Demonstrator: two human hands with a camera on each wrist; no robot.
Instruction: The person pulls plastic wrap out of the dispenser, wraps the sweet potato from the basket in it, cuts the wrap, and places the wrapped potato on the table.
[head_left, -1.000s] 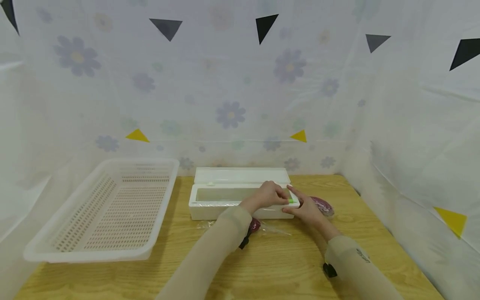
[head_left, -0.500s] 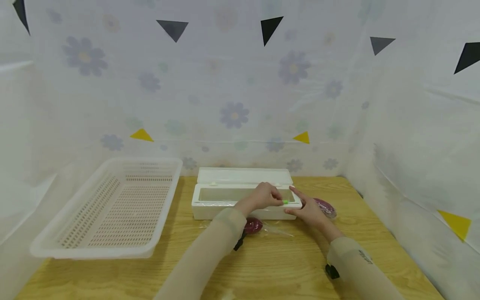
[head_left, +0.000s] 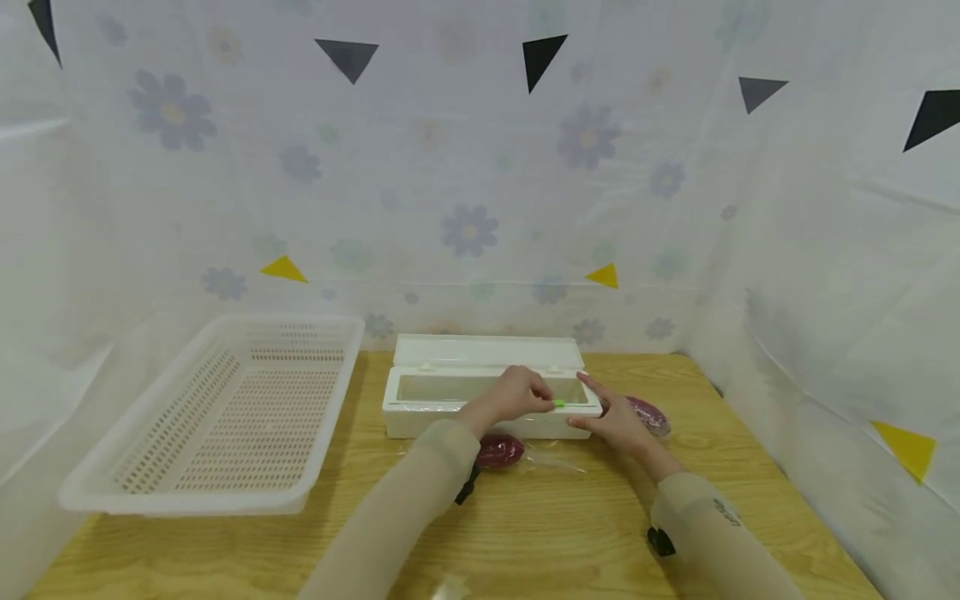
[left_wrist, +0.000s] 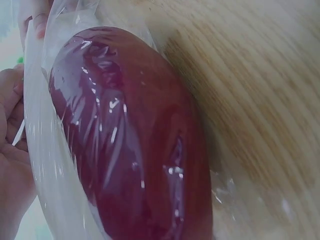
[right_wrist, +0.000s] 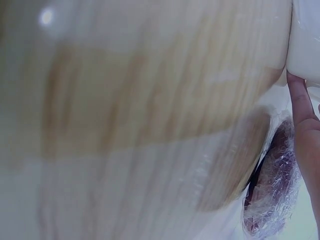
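Observation:
A white plastic-wrap dispenser [head_left: 431,423] stands at the back of the table with its lid [head_left: 487,351] raised. Clear film hangs over its front edge. My left hand [head_left: 510,393] pinches a small green slider [head_left: 558,403] on the front rim, right of the middle. Round the right end of the dispenser, my right hand [head_left: 617,423] grips with thumb in front and forefinger on top. A glossy dark red-purple oval object [left_wrist: 135,140] lies in clear film before the dispenser, partly behind my left forearm in the head view.
A second purple object in crinkled film [head_left: 648,416] lies right of the dispenser, close to my right hand. A large white slotted basket [head_left: 180,504] stands on the left of the wooden table [head_left: 555,533]. A flower-printed curtain closes off the back and sides.
My left hand has slid the green slider leftward along the dispenser's front rim. The right hand keeps its grip on the end. More of the front purple object shows past my left sleeve.

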